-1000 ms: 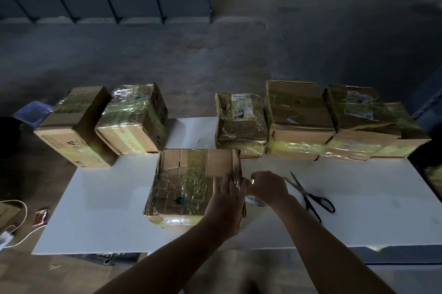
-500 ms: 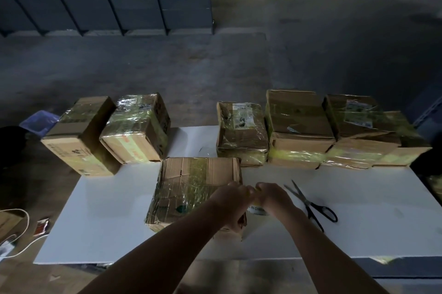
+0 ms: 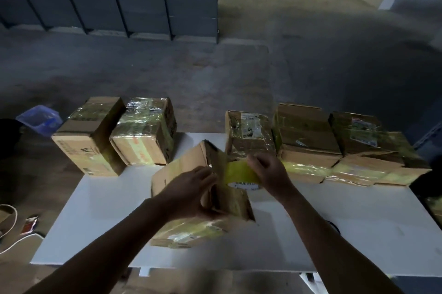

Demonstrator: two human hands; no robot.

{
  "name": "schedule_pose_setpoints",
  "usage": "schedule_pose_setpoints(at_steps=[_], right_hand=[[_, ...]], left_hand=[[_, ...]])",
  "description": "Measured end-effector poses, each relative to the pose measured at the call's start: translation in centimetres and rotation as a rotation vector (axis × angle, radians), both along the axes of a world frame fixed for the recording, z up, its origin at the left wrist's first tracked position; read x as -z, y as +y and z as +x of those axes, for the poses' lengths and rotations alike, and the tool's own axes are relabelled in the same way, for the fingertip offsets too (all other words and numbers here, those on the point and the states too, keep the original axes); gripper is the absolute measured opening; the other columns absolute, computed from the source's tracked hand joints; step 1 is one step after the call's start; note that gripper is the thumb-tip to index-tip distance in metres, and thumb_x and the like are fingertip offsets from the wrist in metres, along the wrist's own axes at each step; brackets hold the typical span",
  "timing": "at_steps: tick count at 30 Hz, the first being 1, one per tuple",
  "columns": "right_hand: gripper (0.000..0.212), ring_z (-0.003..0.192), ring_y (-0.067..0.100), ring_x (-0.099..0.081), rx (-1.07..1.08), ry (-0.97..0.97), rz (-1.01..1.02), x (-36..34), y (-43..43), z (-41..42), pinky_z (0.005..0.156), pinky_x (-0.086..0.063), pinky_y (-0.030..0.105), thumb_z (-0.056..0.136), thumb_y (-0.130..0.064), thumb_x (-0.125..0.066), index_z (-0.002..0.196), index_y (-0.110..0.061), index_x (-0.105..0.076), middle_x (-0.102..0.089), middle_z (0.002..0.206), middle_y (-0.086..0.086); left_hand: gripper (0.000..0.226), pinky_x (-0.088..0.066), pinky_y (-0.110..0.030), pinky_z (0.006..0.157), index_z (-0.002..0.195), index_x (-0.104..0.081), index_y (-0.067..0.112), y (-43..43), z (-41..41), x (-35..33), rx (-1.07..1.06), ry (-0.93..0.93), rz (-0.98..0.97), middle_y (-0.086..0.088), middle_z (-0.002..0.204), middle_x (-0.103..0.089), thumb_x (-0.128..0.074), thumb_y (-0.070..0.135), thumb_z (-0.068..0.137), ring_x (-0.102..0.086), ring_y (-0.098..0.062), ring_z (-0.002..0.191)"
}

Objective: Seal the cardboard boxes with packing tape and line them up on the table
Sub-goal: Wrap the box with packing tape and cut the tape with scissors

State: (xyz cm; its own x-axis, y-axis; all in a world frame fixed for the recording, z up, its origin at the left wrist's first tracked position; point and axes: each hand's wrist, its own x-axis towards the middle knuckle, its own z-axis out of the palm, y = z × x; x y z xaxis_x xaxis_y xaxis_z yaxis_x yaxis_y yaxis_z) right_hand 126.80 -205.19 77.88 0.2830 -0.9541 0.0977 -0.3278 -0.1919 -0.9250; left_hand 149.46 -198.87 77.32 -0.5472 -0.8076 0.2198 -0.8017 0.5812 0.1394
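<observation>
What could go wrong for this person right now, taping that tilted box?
The box is tipped up on one edge, steadied only by the left hand; it might slip or drop flat mid-wrap. The stretch of tape pulled by the right hand hangs free in the air, so it could twist or stick to itself. The tape roll sits close to the sealed boxes behind; a wide pull might nudge that row out of line.

Tape roll (image 3: pixel 246 186) mostly behind right hand (image 3: pixel 267 174)
</observation>
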Motion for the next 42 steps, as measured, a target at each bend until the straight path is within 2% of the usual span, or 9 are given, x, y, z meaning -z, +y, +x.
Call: schedule_pose_setpoints(at_steps=[3, 6, 13, 18, 23, 27, 33, 37, 42], right_hand=[[0.050, 0.059, 0.023, -0.052, -0.059, -0.016, -0.010, -2.2, -0.5, 2.3, 0.051, -0.037, 0.019, 0.095, -0.037, -0.052, 0.076, 0.009, -0.058, -0.051, 0.065, 0.020], [0.048, 0.061, 0.023, -0.056, -0.116, 0.152, -0.011, -3.7, -1.1, 4.3, 0.048, -0.036, 0.015, 0.097, -0.038, -0.050, 0.083, 0.005, -0.066, -0.059, 0.070, 0.020], [0.056, 0.052, 0.016, -0.044, -0.138, 0.372, -0.078, -5.0, -0.9, 9.5, 0.050, -0.029, 0.027, 0.097, -0.046, -0.045, 0.071, 0.001, -0.060, -0.047, 0.059, 0.007], [0.052, 0.053, 0.018, -0.046, -0.140, 0.450, -0.056, -5.7, -0.9, 11.1, 0.052, -0.029, 0.028, 0.096, -0.049, -0.045, 0.067, -0.008, -0.059, -0.046, 0.059, 0.007], [0.059, 0.062, 0.019, -0.051, -0.195, 0.421, -0.080, -5.7, -0.5, 12.3, 0.057, -0.033, 0.030, 0.093, -0.054, -0.044, 0.082, 0.001, -0.062, -0.051, 0.067, 0.008], [0.042, 0.056, 0.012, -0.048, -0.270, 0.332, -0.082, -5.1, -0.6, 13.2, 0.057, -0.036, 0.032, 0.092, -0.051, -0.048, 0.070, -0.017, -0.056, -0.048, 0.061, 0.000], [0.043, 0.053, 0.008, -0.047, -0.243, 0.143, -0.008, -3.8, 0.0, 14.1, 0.058, -0.039, 0.034, 0.083, -0.055, -0.051, 0.064, -0.016, -0.053, -0.046, 0.055, -0.004], [0.050, 0.057, 0.012, -0.051, -0.263, 0.157, -0.011, -3.0, 0.2, 15.5, 0.059, -0.042, 0.038, 0.081, -0.059, -0.047, 0.072, -0.011, -0.056, -0.049, 0.059, -0.002], [0.040, 0.055, 0.016, -0.055, -0.245, 0.212, -0.037, -2.9, -0.1, 16.4, 0.058, -0.045, 0.039, 0.084, -0.058, -0.044, 0.066, -0.022, -0.051, -0.047, 0.056, -0.006]], left_hand=[[0.071, -0.052, -0.024, 0.065, 0.110, -0.061, 0.017, 0.8, 2.2, -0.4, -0.047, 0.145, -0.003, -0.002, 0.101, -0.063, -0.061, 0.070, 0.064, -0.053, -0.013, 0.091], [0.069, -0.047, -0.018, 0.068, 0.118, -0.053, 0.022, 2.1, 3.9, 0.1, -0.050, 0.240, -0.033, 0.000, 0.107, -0.060, -0.065, 0.064, 0.064, -0.051, -0.010, 0.095], [0.070, -0.053, -0.023, 0.064, 0.121, -0.050, 0.022, 3.3, 7.8, 1.5, -0.115, 0.344, -0.093, 0.006, 0.115, -0.050, -0.064, 0.065, 0.067, -0.054, -0.011, 0.096], [0.068, -0.052, -0.024, 0.073, 0.124, -0.048, 0.019, 3.7, 8.5, 3.0, -0.121, 0.396, -0.144, 0.001, 0.119, -0.049, -0.047, 0.072, 0.083, -0.052, -0.017, 0.106], [0.072, -0.052, -0.026, 0.080, 0.128, -0.046, 0.018, 4.3, 10.0, 4.5, -0.206, 0.467, -0.109, -0.006, 0.128, -0.054, -0.045, 0.075, 0.082, -0.049, -0.020, 0.124], [0.070, -0.036, -0.015, 0.098, 0.130, -0.045, 0.018, 4.7, 10.8, 4.7, -0.224, 0.432, -0.111, -0.005, 0.128, -0.060, -0.049, 0.070, 0.083, -0.034, -0.016, 0.138], [0.075, -0.050, -0.035, 0.096, 0.132, -0.046, 0.021, 5.7, 12.3, 4.8, -0.299, 0.448, -0.036, -0.003, 0.135, -0.057, -0.065, 0.062, 0.072, -0.042, -0.016, 0.134], [0.080, -0.035, -0.050, 0.111, 0.133, -0.040, 0.020, 5.4, 13.8, 4.2, -0.324, 0.226, -0.039, -0.009, 0.143, -0.043, -0.064, 0.061, 0.069, -0.029, -0.028, 0.142], [0.100, -0.004, -0.040, 0.121, 0.153, 0.003, 0.023, 4.5, 13.9, 3.5, -0.217, 0.127, 0.129, 0.002, 0.161, 0.001, -0.049, 0.060, 0.077, 0.015, -0.011, 0.147]])
